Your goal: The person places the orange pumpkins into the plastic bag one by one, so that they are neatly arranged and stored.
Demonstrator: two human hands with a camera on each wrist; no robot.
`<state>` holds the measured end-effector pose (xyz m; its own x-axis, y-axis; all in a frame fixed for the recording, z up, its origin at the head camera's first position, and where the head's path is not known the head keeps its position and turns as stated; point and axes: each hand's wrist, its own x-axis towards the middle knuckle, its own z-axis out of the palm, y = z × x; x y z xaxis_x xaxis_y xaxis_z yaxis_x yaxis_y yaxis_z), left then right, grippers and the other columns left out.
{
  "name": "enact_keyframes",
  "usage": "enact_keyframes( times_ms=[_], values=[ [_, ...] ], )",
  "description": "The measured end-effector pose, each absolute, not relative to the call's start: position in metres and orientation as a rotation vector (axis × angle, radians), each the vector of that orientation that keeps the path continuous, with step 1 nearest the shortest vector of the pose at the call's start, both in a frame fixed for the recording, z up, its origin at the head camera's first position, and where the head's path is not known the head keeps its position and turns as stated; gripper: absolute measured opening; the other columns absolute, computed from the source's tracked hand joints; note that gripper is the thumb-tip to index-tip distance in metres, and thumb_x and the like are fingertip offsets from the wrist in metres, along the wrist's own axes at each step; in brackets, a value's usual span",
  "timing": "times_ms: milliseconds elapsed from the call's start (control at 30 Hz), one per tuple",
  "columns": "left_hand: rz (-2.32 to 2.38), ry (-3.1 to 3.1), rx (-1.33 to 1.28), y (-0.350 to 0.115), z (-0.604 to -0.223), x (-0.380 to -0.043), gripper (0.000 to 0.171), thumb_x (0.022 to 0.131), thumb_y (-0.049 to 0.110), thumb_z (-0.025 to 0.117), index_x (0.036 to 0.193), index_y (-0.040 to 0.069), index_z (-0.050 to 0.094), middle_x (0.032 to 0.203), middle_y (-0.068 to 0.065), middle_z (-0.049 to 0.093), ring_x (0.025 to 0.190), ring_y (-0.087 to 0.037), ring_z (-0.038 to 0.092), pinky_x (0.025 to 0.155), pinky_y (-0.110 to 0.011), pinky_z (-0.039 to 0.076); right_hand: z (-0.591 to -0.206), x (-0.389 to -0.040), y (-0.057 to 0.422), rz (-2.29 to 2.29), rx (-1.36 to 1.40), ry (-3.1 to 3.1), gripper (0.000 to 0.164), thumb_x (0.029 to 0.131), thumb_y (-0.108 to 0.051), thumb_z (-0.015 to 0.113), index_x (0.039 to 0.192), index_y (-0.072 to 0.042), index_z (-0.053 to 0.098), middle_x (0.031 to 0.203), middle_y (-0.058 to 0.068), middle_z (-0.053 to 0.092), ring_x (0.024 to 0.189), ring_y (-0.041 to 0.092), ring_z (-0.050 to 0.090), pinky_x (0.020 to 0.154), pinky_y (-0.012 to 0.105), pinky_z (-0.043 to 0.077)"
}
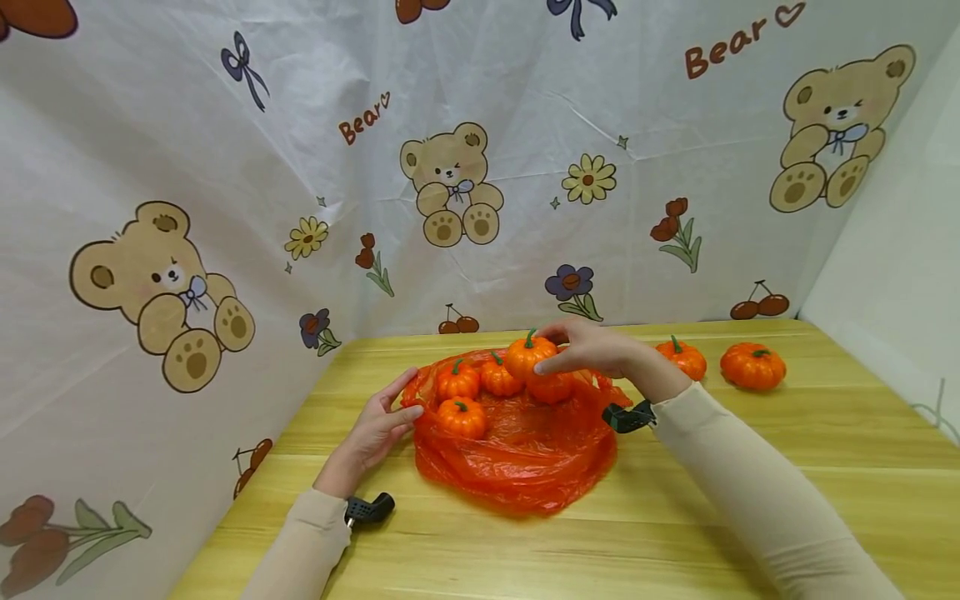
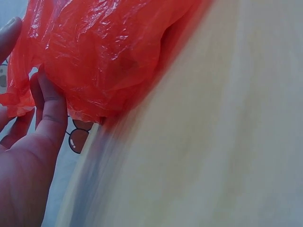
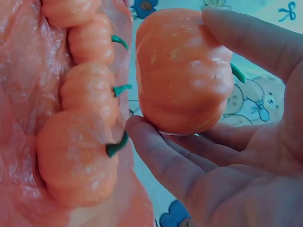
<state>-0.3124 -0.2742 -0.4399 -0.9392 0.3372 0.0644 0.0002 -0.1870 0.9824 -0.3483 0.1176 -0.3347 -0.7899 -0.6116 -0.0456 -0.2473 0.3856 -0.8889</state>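
My right hand (image 1: 588, 348) grips a small orange toy pumpkin (image 3: 184, 71) with a green stem, thumb on one side and fingers on the other. It holds this pumpkin above a red plastic bag (image 1: 517, 479) that lies spread with its mouth up. Several more pumpkins sit inside the bag, among them a front-left pumpkin (image 1: 461, 417) and a back-left pumpkin (image 1: 457, 380). At the bag's left rim my left hand (image 1: 378, 425) holds the plastic between thumb and fingers. The left wrist view shows the bag's side hiding some fingertips.
Two more pumpkins lie on the wooden table (image 1: 465, 550) right of the bag: a nearer one (image 1: 682, 360) behind my right forearm and a farther one (image 1: 753, 367). A bear-patterned cloth (image 1: 517, 275) hangs behind and to the left; a white wall (image 1: 900, 275) stands right.
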Motion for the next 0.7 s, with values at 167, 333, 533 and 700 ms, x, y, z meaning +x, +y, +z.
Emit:
enact_keyframes(
  times_ms=[167, 333, 533, 700],
  values=[
    [2.223, 1.845, 0.398, -0.275, -0.439, -0.313, 0.08, 0.098, -0.002, 0.064, 0.165, 0.015, 0.025, 0.173, -0.002, 0.013, 0.152, -0.034, 0.028, 0.101, -0.027, 0.056, -0.338, -0.352, 0.101, -1.285, -0.635, 2.296, 0.066, 0.085, -0.02, 0.083, 0.14, -0.001, 0.052, 0.136, 0.016, 0.058, 0.113, 0.027, 0.062, 0.105, 0.048, 0.055],
    [2.22, 1.853, 0.398, -0.275, -0.44, -0.313, 0.079, 0.098, -0.001, 0.064, 0.165, 0.015, 0.025, 0.173, -0.002, 0.013, 0.152, -0.033, 0.029, 0.101, -0.027, 0.056, -0.342, -0.356, 0.087, -1.205, -0.552, 2.301, 0.077, 0.081, -0.017, 0.085, 0.145, 0.001, 0.046, 0.139, 0.017, 0.053, 0.111, 0.024, 0.061, 0.097, 0.038, 0.059],
    [2.226, 1.843, 0.402, -0.276, -0.439, -0.312, 0.08, 0.098, -0.003, 0.063, 0.165, 0.015, 0.023, 0.173, -0.002, 0.013, 0.151, -0.032, 0.031, 0.101, -0.028, 0.056, -0.347, -0.36, 0.074, -1.13, -0.573, 2.254, 0.078, 0.08, -0.014, 0.085, 0.147, 0.002, 0.048, 0.131, 0.012, 0.06, 0.107, 0.02, 0.063, 0.094, 0.035, 0.06],
    [2.23, 1.834, 0.41, -0.276, -0.438, -0.311, 0.082, 0.098, -0.003, 0.064, 0.166, 0.013, 0.021, 0.173, -0.003, 0.012, 0.151, -0.033, 0.031, 0.101, -0.027, 0.056, -0.352, -0.36, 0.067, -1.1, -0.55, 2.236, 0.08, 0.081, -0.012, 0.085, 0.149, 0.002, 0.046, 0.136, 0.013, 0.058, 0.108, 0.021, 0.065, 0.093, 0.037, 0.061]
  ],
)
